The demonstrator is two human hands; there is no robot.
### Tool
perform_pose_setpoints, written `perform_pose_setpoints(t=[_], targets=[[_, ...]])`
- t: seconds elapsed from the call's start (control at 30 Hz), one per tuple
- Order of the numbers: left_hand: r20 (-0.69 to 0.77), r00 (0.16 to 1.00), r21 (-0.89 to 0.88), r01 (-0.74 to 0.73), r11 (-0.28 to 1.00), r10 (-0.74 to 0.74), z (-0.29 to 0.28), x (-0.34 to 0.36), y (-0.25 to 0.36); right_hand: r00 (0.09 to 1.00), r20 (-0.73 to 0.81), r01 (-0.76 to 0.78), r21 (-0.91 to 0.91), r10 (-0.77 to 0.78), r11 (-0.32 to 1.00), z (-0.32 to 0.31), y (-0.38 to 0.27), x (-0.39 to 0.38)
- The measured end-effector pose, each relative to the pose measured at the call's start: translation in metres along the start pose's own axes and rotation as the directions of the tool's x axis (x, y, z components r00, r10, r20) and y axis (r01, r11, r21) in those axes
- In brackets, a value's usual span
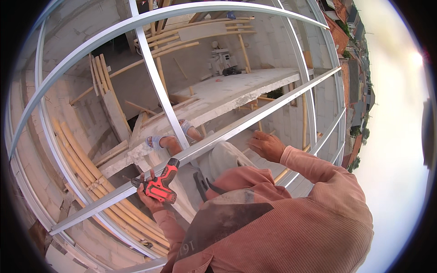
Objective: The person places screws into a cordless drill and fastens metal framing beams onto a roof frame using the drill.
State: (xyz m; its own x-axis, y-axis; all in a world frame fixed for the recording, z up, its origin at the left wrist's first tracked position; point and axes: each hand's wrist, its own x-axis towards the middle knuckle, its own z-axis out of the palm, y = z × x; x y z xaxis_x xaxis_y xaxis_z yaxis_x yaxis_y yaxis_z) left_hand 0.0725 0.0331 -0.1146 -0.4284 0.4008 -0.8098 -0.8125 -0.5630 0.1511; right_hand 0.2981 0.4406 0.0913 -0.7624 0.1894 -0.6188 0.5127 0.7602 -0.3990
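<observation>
Right now the left hand (150, 199) has a red-and-black power drill (161, 185), fingers wrapped around the front of its body nr the black chuck end. The drill lies on its side in that grip, handle angled up and away to the right, black end cap at the top. It's over the long metal beam (255, 118) that runs diag. across the view, lower left to upper right (can't tell for sure if drill and beam touch).

Right hand (267, 145) is off on the near side of the same beam, apart from it, just right of the person's bent knee (223, 157). Fingers half curled, pointing left; tips are blurred, so can't tell if anything small is pinched there.

Silvery cross rails (157, 75) meet the beam, making an open grid w/ a drop below. Feet in strappy sandals (156, 142) show past the beam, by one of the rails. Lower left: a bundle of bamboo poles (98, 184), tied together, running under the beam. Beyond, a rough concrete ledge (241, 88) w/ a grey piece of equipment (223, 60) on it, prob. a machine of some sort. More poles and block walls in bkgd. Far right: tiled roofs (337, 38) and bright sky.
</observation>
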Motion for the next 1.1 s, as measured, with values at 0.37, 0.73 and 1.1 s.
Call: perform_pose_setpoints(t=[0.37,0.73,1.1], targets=[[0.121,0.983,0.675,0.023,0.737,-0.142,0.107,-0.021,-0.060,0.976,0.112,-0.154,0.961,0.187,0.229,0.023,-0.115,0.163],[0.237,0.967,0.746,-0.122,0.655,-0.091,0.113,-0.039,-0.073,0.920,0.390,-0.375,0.905,0.040,-0.198,0.056,-0.149,0.188],[0.309,0.920,0.684,-0.039,0.728,-0.241,0.119,-0.054,-0.052,0.886,0.424,-0.437,0.899,-0.186,-0.029,0.045,-0.143,0.189]])
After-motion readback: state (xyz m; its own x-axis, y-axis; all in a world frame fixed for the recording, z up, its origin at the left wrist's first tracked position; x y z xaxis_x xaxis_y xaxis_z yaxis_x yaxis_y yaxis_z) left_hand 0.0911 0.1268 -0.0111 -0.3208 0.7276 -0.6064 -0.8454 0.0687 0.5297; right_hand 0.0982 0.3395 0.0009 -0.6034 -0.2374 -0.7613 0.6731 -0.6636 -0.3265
